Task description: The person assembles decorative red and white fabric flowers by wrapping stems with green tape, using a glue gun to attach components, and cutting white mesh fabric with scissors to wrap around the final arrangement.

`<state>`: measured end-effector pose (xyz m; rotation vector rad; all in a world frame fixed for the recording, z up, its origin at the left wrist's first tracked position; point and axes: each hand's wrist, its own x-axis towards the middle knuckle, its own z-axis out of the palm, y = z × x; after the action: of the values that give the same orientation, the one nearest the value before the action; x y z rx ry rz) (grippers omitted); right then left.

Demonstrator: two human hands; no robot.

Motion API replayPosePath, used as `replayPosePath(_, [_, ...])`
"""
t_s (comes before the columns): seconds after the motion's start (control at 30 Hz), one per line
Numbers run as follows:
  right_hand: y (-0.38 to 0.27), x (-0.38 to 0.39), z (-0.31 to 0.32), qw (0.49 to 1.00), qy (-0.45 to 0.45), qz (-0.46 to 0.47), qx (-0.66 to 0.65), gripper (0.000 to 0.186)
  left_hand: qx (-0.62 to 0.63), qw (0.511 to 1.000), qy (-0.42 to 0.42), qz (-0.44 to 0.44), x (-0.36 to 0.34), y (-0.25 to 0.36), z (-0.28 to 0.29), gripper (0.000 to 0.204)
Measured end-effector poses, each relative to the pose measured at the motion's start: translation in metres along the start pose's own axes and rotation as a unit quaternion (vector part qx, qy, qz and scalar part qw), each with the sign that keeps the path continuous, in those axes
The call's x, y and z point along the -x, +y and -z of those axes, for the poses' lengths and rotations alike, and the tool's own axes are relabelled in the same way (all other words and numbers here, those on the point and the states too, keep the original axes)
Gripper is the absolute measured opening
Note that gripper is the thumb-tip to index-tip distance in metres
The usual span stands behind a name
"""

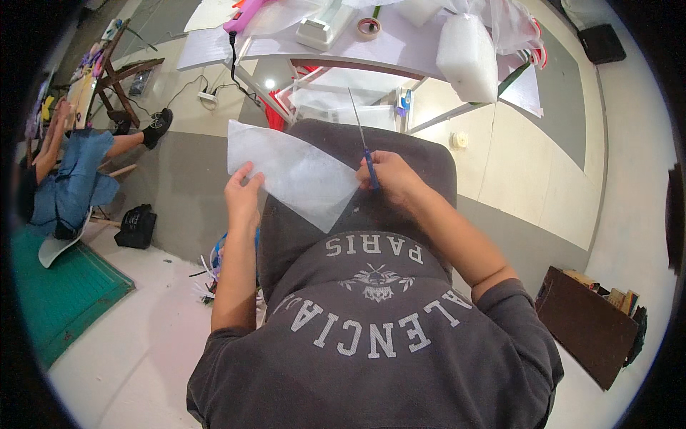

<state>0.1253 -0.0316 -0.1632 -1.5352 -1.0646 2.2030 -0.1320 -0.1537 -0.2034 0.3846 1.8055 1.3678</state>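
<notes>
A white, translucent, angular sheet (293,168) is held over a dark chair seat (314,131). My left hand (243,193) grips its left side, thumb and fingers at the lower left edge. My right hand (389,175) is closed on blue-handled scissors (369,164), whose long blades point upward, away from me. The fingers of that hand are right at the sheet's right corner; I cannot tell whether they also grip it.
Ahead, a white table (200,46) bears a pink glue gun (244,14), tape roll (369,27) and white foam roll (464,57). A seated co-worker (64,179) is at left, near a black bag (134,227) and green mat (71,293). A brown board (582,325) leans at right.
</notes>
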Motion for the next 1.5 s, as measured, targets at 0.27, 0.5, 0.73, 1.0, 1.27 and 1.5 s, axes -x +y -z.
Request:
replayPosePath(0.27, [0.006, -0.005, 0.024, 0.999, -0.042, -0.02, -0.014, 0.016, 0.22, 0.962, -0.12, 0.105, -0.05, 0.039, -0.017, 0.036])
replayPosePath(0.5, [-0.003, 0.013, 0.024, 0.995, -0.052, -0.064, -0.047, 0.017, 0.066, 0.975, -0.179, 0.117, -0.088, 0.028, -0.065, 0.034])
replayPosePath(0.73, [-0.015, 0.033, 0.024, 0.995, -0.077, -0.024, 0.05, 0.02, -0.231, 0.958, -0.098, -0.141, -0.101, 0.039, -0.097, 0.07])
replayPosePath(1.0, [-0.032, 0.055, 0.032, 0.985, -0.149, -0.013, 0.083, 0.019, -0.542, 0.783, -0.251, -0.175, -0.133, 0.024, -0.108, 0.055])
replayPosePath(1.27, [-0.028, 0.052, 0.055, 0.989, -0.136, -0.021, 0.045, 0.019, -0.269, 0.87, -0.071, -0.407, -0.131, 0.015, -0.01, 0.035])
replayPosePath(1.5, [-0.014, 0.027, 0.038, 0.993, -0.098, -0.009, 0.071, 0.022, -0.545, 0.743, -0.101, -0.376, -0.112, -0.002, 0.039, 0.043])
